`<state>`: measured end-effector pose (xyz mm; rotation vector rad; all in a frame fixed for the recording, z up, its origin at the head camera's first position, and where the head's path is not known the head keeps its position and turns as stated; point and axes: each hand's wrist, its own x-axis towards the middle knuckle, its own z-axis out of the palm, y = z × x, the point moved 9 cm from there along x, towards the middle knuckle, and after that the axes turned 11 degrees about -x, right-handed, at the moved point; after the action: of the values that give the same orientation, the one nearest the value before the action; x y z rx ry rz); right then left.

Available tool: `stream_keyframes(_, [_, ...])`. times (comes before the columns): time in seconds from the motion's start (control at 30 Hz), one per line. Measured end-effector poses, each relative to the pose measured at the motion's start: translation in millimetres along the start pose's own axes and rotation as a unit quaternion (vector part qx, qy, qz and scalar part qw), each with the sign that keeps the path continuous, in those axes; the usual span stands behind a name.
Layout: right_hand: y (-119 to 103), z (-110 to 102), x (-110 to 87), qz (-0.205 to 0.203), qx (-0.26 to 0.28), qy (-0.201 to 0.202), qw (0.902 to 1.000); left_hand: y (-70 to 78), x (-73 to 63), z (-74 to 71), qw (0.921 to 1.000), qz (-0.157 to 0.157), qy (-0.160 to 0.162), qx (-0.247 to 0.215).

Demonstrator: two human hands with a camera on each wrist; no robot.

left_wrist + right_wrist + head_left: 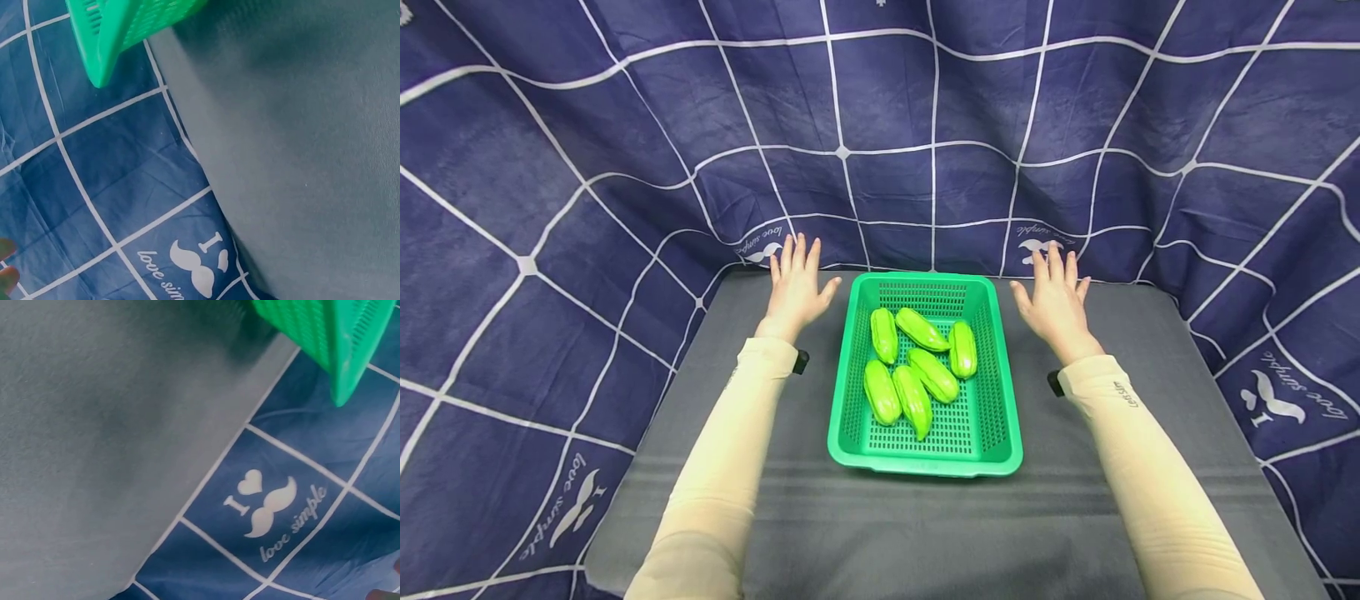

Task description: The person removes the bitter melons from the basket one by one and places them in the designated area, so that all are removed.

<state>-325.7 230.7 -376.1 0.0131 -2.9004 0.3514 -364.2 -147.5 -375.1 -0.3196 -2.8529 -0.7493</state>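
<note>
A green plastic basket (925, 469) with slotted walls stands on the grey surface, between the two hands. Several light-green, ridged, elongated vegetables (882, 392), perhaps chayotes or small gourds, lie loose inside it. To the basket's left, my left hand (793, 289) is held with fingers spread, apart from the rim. My right hand (1054, 302) is likewise spread on the other side, touching nothing. Each wrist view catches a corner of the basket, the left one (112, 44) and the right one (340, 356), with only fingertips at the frame's edge.
A grey cloth-covered table (865, 533) carries the basket. Behind it and at both sides hangs a navy curtain (887, 100) with white grid lines and printed lettering. Cream sleeves cover both forearms, with a dark band or device at each wrist.
</note>
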Motion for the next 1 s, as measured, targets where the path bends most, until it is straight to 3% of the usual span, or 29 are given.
stream_keyframes(0.33, [-22,-3,-2.4,-0.004,0.037,-0.016,0.9992,-7.0,-3.7,5.3,0.9973,-0.027,-0.035,-0.058])
stream_keyframes(0.63, [-47,-2,-9.6,-0.004,0.086,-0.049,0.9951,-12.0,-15.0,22.7,0.9914,-0.041,-0.062,-0.108])
stream_keyframes(0.87, [-68,14,-16.3,-0.008,0.121,-0.079,0.9895,-9.9,-23.8,36.6,0.9845,-0.038,-0.084,-0.149])
stream_keyframes(1.0, [-79,27,-20.0,-0.007,0.137,-0.093,0.9862,-13.0,-31.6,46.5,0.9767,-0.059,-0.103,-0.178])
